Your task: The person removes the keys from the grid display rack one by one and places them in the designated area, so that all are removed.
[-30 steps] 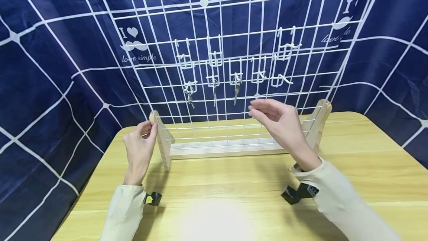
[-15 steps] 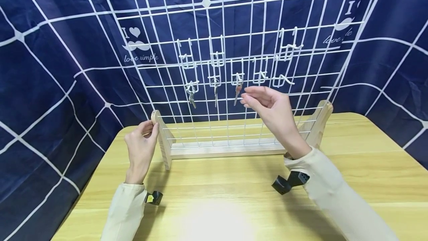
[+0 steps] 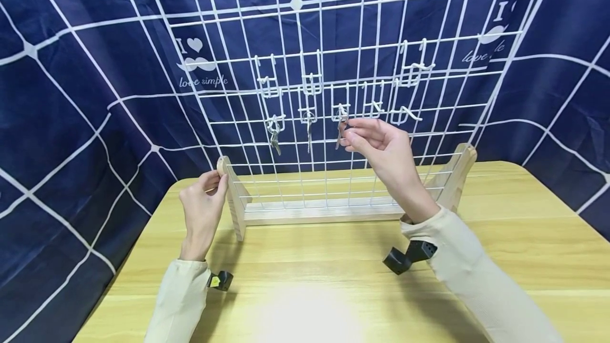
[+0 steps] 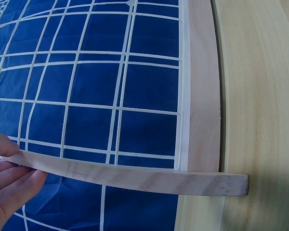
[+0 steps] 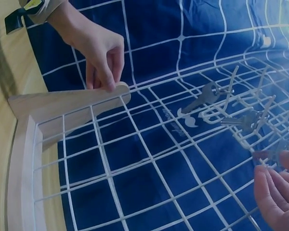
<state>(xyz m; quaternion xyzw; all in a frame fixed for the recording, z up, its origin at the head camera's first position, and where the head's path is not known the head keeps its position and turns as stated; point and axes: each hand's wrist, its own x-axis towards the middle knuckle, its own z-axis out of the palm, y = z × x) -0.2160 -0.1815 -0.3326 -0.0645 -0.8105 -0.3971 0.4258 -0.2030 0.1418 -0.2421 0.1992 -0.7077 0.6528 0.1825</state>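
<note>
Pinching the rightmost key with right fingers, left hand gripping the stand, we likely need a lift next.

The keys look like shiny bare metal; the wire grid and hooks look like metal under a smooth coating. The stand is smooth, matt, grained wood, and the table has a glossy wood-grain top. The curtain is creased cloth.
</note>
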